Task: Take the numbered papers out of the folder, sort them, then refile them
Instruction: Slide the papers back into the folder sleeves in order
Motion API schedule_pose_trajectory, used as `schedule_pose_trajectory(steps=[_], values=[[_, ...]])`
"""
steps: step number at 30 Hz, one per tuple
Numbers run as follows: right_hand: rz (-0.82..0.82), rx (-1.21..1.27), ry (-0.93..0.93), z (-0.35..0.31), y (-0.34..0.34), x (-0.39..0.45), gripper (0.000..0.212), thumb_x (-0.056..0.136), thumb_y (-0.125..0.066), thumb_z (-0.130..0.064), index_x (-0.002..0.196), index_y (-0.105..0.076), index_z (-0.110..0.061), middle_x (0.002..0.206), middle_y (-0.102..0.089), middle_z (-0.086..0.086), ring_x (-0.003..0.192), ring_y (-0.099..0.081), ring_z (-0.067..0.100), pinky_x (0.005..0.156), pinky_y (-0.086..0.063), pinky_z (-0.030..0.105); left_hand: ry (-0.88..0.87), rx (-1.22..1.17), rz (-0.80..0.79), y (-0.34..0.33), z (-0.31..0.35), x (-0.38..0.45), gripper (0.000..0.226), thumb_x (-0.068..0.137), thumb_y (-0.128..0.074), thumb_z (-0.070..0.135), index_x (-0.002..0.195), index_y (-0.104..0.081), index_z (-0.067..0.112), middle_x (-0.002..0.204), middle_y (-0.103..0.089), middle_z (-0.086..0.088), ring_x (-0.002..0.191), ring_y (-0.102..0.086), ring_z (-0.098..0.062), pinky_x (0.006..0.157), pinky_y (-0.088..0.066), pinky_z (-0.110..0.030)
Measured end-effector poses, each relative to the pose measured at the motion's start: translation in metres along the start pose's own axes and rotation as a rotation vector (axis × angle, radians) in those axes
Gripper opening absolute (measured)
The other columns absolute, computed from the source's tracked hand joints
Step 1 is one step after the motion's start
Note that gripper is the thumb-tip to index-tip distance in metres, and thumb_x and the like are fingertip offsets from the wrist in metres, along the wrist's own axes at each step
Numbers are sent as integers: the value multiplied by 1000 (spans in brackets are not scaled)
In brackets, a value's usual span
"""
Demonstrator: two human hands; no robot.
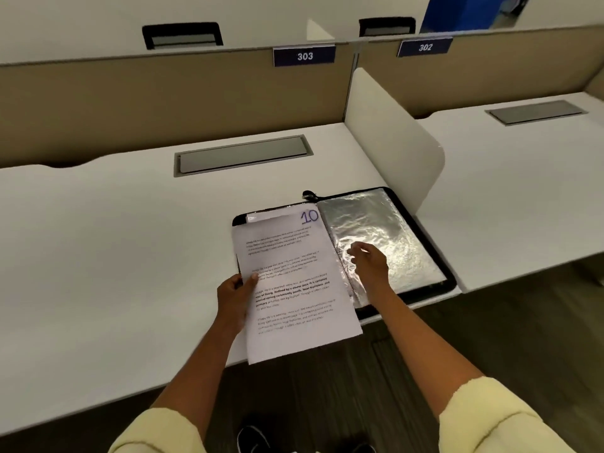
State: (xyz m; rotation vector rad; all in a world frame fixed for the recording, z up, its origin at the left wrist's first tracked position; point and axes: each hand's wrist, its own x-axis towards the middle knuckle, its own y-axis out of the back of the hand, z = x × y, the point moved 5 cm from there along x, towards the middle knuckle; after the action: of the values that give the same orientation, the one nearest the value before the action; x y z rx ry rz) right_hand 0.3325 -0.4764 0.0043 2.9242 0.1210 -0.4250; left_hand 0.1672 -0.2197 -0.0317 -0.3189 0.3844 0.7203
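Observation:
An open black zip folder lies on the white desk, its right half showing a crinkled clear sleeve. My left hand grips the left edge of a stack of printed papers, thumb on top; the top sheet is marked "10" in blue at its upper right. The stack covers the folder's left half and sticks out over the desk's front edge. My right hand hovers over the sleeve near the spine with loosely curled fingers, holding nothing.
A white divider panel stands just right of the folder, separating desk 303 from desk 302. A grey cable hatch sits behind the folder. The desk stretches left. Dark floor lies below the front edge.

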Motion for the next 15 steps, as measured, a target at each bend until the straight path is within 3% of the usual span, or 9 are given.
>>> schedule_pose_trajectory(steps=[2, 5, 7, 9, 13, 15], values=[[-36, 88, -111, 12, 20, -6, 16, 99, -59, -37, 105, -66, -24, 107, -73, 3, 98, -67, 22, 83, -54, 40, 14, -37, 7, -23, -9, -5, 22, 87, -71, 9, 108, -68, 5, 109, -71, -17, 98, -69, -31, 88, -56, -45], [-77, 271, -287, 28, 48, -18, 49, 100, -45, -56, 124, -60, -16, 114, -67, 7, 99, -64, 23, 73, -51, 34, 72, -76, 6, -58, -26, -13, 28, 87, -71, 8, 114, -65, 3, 108, -71, -18, 97, -69, -35, 85, -56, -51], [-95, 412, -392, 43, 67, -27, 65, 96, -38, -67, 127, -61, -15, 119, -66, 11, 100, -64, 27, 78, -52, 38, 98, -89, 4, -80, -36, -19, 22, 87, -71, 8, 108, -66, 4, 105, -72, -18, 95, -69, -37, 85, -56, -56], [-133, 612, -477, 55, 83, -37, 73, 91, -38, -76, 124, -64, -16, 120, -68, 17, 105, -65, 33, 89, -53, 47, 92, -87, 24, -102, -43, -27, 14, 87, -71, 6, 101, -66, 5, 102, -72, -18, 91, -70, -34, 84, -57, -52], [-162, 876, -485, 69, 119, -54, 85, 86, -37, -82, 122, -68, -11, 114, -71, 20, 100, -68, 33, 87, -54, 43, 73, -71, 70, -141, -55, -45, 14, 89, -68, 4, 103, -65, 6, 102, -70, -15, 91, -69, -29, 79, -58, -42], [-138, 907, -452, 81, 138, -58, 88, 84, -38, -84, 127, -66, -13, 121, -69, 20, 111, -65, 34, 90, -53, 43, 68, -61, 95, -154, -63, -50, 15, 89, -67, 3, 104, -65, 5, 104, -70, -15, 94, -68, -29, 80, -58, -39]])
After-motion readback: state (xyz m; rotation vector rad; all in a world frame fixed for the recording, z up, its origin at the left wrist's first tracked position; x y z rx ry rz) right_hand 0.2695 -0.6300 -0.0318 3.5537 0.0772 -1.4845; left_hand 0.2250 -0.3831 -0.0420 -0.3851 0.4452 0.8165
